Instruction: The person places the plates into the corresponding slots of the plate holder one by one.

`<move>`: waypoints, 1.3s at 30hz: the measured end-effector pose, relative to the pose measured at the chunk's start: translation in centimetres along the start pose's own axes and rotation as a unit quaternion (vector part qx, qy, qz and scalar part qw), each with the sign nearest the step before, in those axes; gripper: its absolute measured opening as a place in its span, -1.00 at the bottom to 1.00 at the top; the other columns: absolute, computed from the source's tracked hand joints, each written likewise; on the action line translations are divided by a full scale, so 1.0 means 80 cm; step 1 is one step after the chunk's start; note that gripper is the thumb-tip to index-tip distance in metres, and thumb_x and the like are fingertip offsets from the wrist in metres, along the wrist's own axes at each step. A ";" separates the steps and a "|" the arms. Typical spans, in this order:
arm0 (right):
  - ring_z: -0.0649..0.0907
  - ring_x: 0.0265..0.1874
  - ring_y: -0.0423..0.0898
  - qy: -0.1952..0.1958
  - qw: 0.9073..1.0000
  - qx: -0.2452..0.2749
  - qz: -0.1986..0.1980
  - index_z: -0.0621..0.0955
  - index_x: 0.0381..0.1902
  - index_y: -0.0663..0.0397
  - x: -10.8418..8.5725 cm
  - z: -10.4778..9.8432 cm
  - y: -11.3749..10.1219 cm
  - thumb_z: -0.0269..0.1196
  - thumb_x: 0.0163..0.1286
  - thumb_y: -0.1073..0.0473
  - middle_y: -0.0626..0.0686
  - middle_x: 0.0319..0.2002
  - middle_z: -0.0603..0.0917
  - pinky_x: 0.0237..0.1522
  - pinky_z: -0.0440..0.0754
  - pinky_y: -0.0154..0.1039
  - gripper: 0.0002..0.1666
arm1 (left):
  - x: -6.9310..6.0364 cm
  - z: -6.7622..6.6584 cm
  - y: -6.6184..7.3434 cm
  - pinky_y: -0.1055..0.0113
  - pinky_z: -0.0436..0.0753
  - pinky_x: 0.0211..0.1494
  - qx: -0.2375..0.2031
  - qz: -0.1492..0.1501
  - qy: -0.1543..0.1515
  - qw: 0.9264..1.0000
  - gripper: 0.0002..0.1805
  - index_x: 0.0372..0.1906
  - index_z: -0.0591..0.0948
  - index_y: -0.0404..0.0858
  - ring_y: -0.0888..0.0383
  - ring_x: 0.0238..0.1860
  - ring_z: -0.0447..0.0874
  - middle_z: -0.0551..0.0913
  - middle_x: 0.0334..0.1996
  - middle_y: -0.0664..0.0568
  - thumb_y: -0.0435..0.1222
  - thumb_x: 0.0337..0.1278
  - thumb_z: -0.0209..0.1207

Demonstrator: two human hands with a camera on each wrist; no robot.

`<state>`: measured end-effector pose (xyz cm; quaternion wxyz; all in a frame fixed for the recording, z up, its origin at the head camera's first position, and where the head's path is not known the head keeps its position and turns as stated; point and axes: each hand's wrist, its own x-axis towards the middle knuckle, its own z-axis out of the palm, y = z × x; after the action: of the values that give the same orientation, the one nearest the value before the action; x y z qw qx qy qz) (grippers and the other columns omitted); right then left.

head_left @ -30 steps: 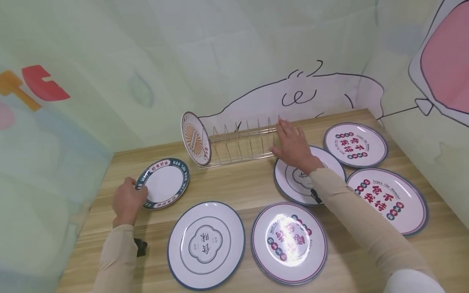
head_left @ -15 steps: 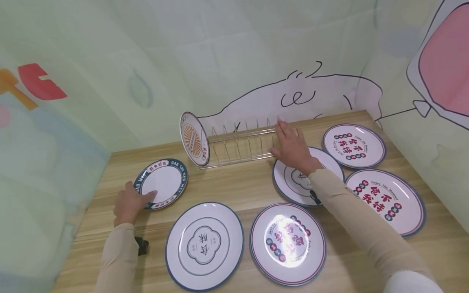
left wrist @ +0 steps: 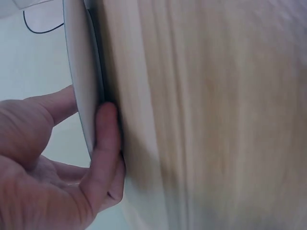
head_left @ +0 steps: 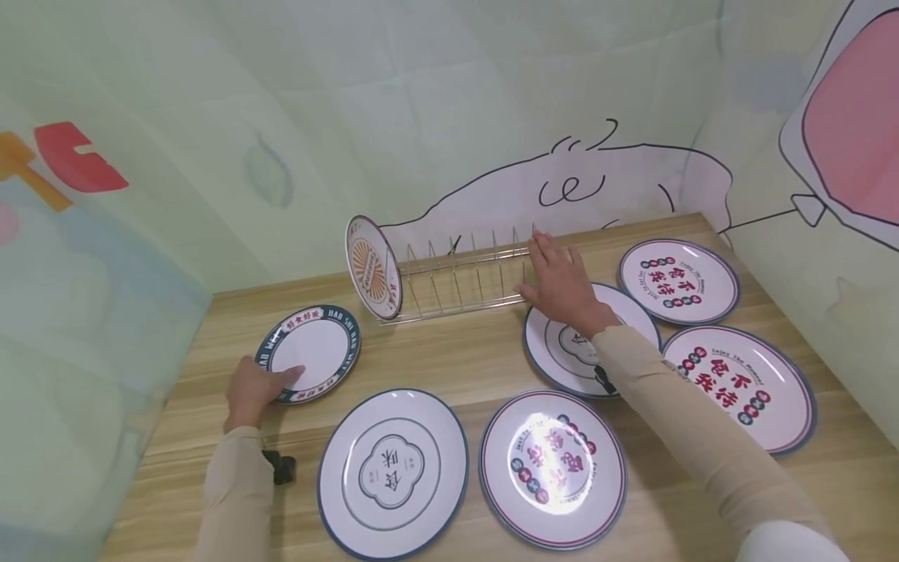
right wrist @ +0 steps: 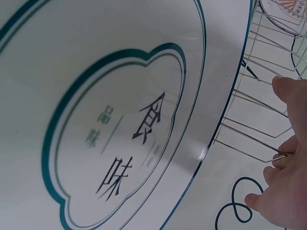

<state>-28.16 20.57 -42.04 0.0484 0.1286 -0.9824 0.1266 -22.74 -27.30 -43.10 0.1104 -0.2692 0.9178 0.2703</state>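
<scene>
My left hand [head_left: 254, 389] is at the near-left rim of a small plate [head_left: 316, 351] with a dark green border. Its thumb lies over the top, and the left wrist view shows fingers [left wrist: 106, 129] under the plate's rim [left wrist: 86, 91], pinching it. My right hand [head_left: 564, 285] holds the right end of a wire plate rack [head_left: 456, 285], thumb toward the front rail. In the right wrist view, fingertips [right wrist: 283, 155] touch the end wire. A plate with an orange sunburst [head_left: 374, 267] stands tilted in the rack's left end.
Flat on the wooden table [head_left: 414, 355] lie a blue-rimmed plate [head_left: 393, 472], a red-lettered plate [head_left: 552, 468], and a plate [head_left: 576, 367] partly under my right forearm. Two more red-lettered plates, one far [head_left: 679, 281] and one nearer [head_left: 744, 386], lie at right. A printed backdrop [head_left: 456, 117] rises behind.
My left thumb has moved inward over the small plate's surface, and the left hand has shifted slightly along its rim. The right hand stays at the rack's end.
</scene>
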 end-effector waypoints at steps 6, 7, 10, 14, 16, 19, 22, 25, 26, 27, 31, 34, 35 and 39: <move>0.03 0.59 0.18 0.007 1.000 -0.005 -0.004 0.06 0.55 0.31 -0.001 0.000 -0.001 0.15 0.47 -0.15 0.26 0.60 0.00 0.55 -0.06 0.24 -0.03 | 0.002 -0.004 -0.004 -0.30 0.25 0.43 -0.033 -0.013 -0.007 0.999 0.09 0.48 -0.05 -0.61 -0.45 0.36 0.21 0.16 0.39 -0.59 -0.01 0.22 0.28; 0.04 0.59 0.18 0.009 1.000 -0.004 -0.004 0.06 0.55 0.31 -0.001 0.001 -0.001 0.15 0.47 -0.15 0.25 0.60 0.00 0.55 -0.06 0.24 -0.03 | 0.002 -0.004 -0.005 -0.30 0.27 0.42 -0.034 -0.014 -0.007 0.999 0.08 0.47 -0.02 -0.63 -0.43 0.33 0.24 0.20 0.37 -0.58 0.00 0.21 0.29; 0.04 0.59 0.18 0.009 1.000 -0.003 -0.004 0.05 0.55 0.31 -0.001 0.002 -0.001 0.15 0.47 -0.15 0.25 0.60 -0.01 0.55 -0.06 0.25 -0.03 | 0.002 -0.006 -0.006 -0.31 0.33 0.36 -0.040 -0.018 -0.005 0.999 0.05 0.43 0.08 -0.65 -0.38 0.24 0.30 0.28 0.32 -0.56 0.02 0.20 0.29; 0.06 0.59 0.18 0.010 1.000 -0.002 -0.005 0.06 0.55 0.31 0.000 0.003 -0.001 0.15 0.47 -0.15 0.25 0.60 0.00 0.55 -0.05 0.25 -0.02 | 0.000 -0.005 -0.009 -0.27 0.38 0.32 -0.056 -0.012 0.010 0.998 0.00 0.40 0.13 -0.66 -0.33 0.18 0.35 0.35 0.26 -0.55 -0.02 0.19 0.31; 0.07 0.59 0.18 0.012 1.000 -0.003 -0.006 0.07 0.55 0.32 0.000 0.004 -0.001 0.16 0.46 -0.15 0.25 0.60 0.01 0.54 -0.03 0.25 -0.03 | -0.001 -0.005 -0.009 -0.23 0.38 0.36 -0.065 -0.004 0.018 0.998 -0.01 0.40 0.11 -0.67 -0.33 0.19 0.36 0.35 0.25 -0.56 -0.06 0.19 0.31; 0.08 0.58 0.17 0.013 1.000 -0.006 -0.006 0.08 0.54 0.32 -0.001 0.005 -0.002 0.17 0.46 -0.15 0.26 0.60 0.02 0.54 -0.01 0.26 -0.03 | -0.003 -0.004 -0.008 -0.18 0.31 0.46 -0.075 0.001 0.024 0.997 0.02 0.45 -0.01 -0.64 -0.39 0.30 0.31 0.26 0.32 -0.59 -0.12 0.21 0.29; 0.08 0.58 0.17 0.012 1.000 -0.011 -0.007 0.06 0.55 0.32 -0.002 0.005 -0.002 0.17 0.46 -0.15 0.25 0.60 0.01 0.54 0.00 0.26 -0.02 | -0.005 -0.004 -0.006 -0.17 0.26 0.49 -0.091 -0.004 0.025 0.995 0.05 0.51 -0.15 -0.56 -0.42 0.40 0.23 0.15 0.40 -0.60 -0.17 0.24 0.27; 0.06 0.59 0.16 0.008 1.000 -0.015 -0.008 0.03 0.55 0.33 -0.002 0.005 -0.002 0.16 0.47 -0.15 0.25 0.60 -0.01 0.54 -0.01 0.26 0.00 | -0.006 -0.004 -0.005 -0.15 0.28 0.48 -0.111 -0.001 0.038 0.993 0.02 0.53 -0.19 -0.48 -0.43 0.43 0.21 0.11 0.43 -0.58 -0.22 0.27 0.24; 0.07 0.59 0.16 0.007 1.000 -0.016 -0.009 0.03 0.56 0.33 -0.002 0.004 -0.002 0.16 0.47 -0.15 0.25 0.60 -0.01 0.54 -0.01 0.26 0.00 | -0.005 -0.004 -0.005 -0.14 0.30 0.47 -0.117 0.001 0.045 0.992 0.00 0.53 -0.18 -0.46 -0.42 0.43 0.23 0.12 0.43 -0.57 -0.24 0.28 0.23; 0.06 0.59 0.15 0.006 1.000 -0.016 -0.009 0.03 0.56 0.33 -0.002 0.004 -0.002 0.15 0.47 -0.16 0.25 0.60 -0.02 0.54 0.00 0.26 0.00 | -0.004 -0.004 -0.006 -0.13 0.32 0.47 -0.122 0.004 0.050 0.991 -0.02 0.53 -0.17 -0.44 -0.41 0.44 0.23 0.13 0.44 -0.55 -0.26 0.29 0.22; 0.07 0.59 0.15 0.003 1.000 -0.019 -0.009 0.03 0.56 0.32 -0.002 0.003 -0.001 0.15 0.47 -0.17 0.25 0.60 -0.02 0.53 0.01 0.26 0.00 | -0.002 -0.006 -0.008 -0.13 0.34 0.45 -0.134 0.014 0.069 0.988 -0.10 0.53 -0.13 -0.41 -0.39 0.45 0.23 0.14 0.45 -0.52 -0.31 0.33 0.17; 0.07 0.59 0.15 0.001 1.000 -0.017 -0.009 0.03 0.56 0.32 -0.002 0.002 0.000 0.14 0.47 -0.18 0.25 0.61 -0.03 0.53 0.02 0.26 0.00 | -0.004 -0.010 -0.009 -0.12 0.35 0.45 -0.142 0.024 0.077 0.987 -0.13 0.53 -0.11 -0.41 -0.37 0.45 0.24 0.13 0.46 -0.51 -0.33 0.34 0.14; 0.07 0.59 0.15 0.000 1.000 -0.016 -0.009 0.03 0.56 0.32 -0.002 0.001 0.000 0.15 0.47 -0.17 0.25 0.61 -0.03 0.54 0.01 0.25 0.00 | -0.005 -0.011 -0.010 -0.11 0.36 0.44 -0.143 0.028 0.081 0.986 -0.14 0.53 -0.11 -0.41 -0.37 0.45 0.24 0.13 0.46 -0.51 -0.34 0.34 0.14; 0.08 0.58 0.15 -0.001 1.000 -0.014 -0.007 0.02 0.56 0.32 -0.003 0.000 0.000 0.15 0.47 -0.17 0.25 0.61 -0.03 0.54 0.01 0.25 0.00 | -0.008 -0.015 -0.013 -0.10 0.41 0.42 -0.154 0.042 0.092 0.983 -0.16 0.54 -0.10 -0.38 -0.35 0.43 0.29 0.13 0.47 -0.49 -0.32 0.37 0.11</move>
<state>-27.94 20.59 -42.06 0.0500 0.1352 -0.9831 0.1127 -21.72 -28.42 -42.35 -0.0287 -0.2676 0.8821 0.3867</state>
